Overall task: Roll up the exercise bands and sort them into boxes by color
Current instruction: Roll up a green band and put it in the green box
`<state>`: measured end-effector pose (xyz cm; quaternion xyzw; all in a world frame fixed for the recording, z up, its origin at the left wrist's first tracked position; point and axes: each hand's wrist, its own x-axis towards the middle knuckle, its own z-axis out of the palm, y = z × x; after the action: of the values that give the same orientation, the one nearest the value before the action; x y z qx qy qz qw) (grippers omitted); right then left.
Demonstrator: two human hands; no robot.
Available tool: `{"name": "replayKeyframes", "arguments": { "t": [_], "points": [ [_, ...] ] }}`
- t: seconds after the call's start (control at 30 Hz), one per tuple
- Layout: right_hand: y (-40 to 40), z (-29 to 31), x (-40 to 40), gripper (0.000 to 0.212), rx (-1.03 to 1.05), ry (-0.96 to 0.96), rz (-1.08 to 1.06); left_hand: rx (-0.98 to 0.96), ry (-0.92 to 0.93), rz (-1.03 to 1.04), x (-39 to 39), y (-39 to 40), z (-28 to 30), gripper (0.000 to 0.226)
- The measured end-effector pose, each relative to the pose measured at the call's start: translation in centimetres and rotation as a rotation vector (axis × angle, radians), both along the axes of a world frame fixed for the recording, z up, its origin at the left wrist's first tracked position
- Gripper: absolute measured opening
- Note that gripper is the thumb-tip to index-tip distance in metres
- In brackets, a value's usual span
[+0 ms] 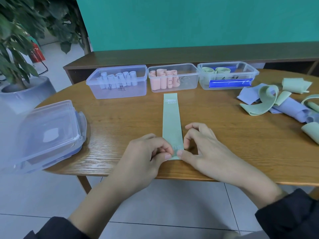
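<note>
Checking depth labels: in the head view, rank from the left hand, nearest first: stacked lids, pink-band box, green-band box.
1. Stacked lids: to the left of the left hand, at the table's near edge.
2. Pink-band box: straight ahead, middle of the back row.
3. Green-band box: back right, farthest.

Pinching a green band flat on the table.
Both hands, left and right, at its near end; three boxes beyond its far end.
</note>
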<state>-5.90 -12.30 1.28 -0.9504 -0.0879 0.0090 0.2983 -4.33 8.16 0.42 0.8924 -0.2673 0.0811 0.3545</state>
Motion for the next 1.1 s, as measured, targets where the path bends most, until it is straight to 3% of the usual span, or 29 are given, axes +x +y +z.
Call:
{"name": "replayKeyframes", "arguments": {
  "t": [0.23, 0.53, 0.8, 1.0, 1.1],
  "points": [
    [0.2, -0.1, 0.1, 0.018, -0.046, -0.013, -0.014, 0.047, -0.244, -0.010, -0.3, 0.4, -1.9, 0.011],
    [0.9, -0.5, 0.3, 0.012, -0.096, -0.073, -0.083, 0.180, -0.288, -0.033, -1.1, 0.6, -2.4, 0.038],
    [1.2, -1.1, 0.8, 0.017, -0.070, -0.166, -0.157, 0.342, -0.448, 0.042, -1.1, -0.2, -2.3, 0.044],
    [-0.1, -1.6, 0.3, 0.007, 0.119, -0.370, -0.016, 0.454, -0.494, 0.098, -0.9, -0.2, -2.6, 0.042],
    [-0.9, -1.9, -0.8, 0.018, 0.050, -0.432, 0.103, 0.465, -0.459, 0.114, -1.1, -0.2, -2.5, 0.041]
  ]
}}
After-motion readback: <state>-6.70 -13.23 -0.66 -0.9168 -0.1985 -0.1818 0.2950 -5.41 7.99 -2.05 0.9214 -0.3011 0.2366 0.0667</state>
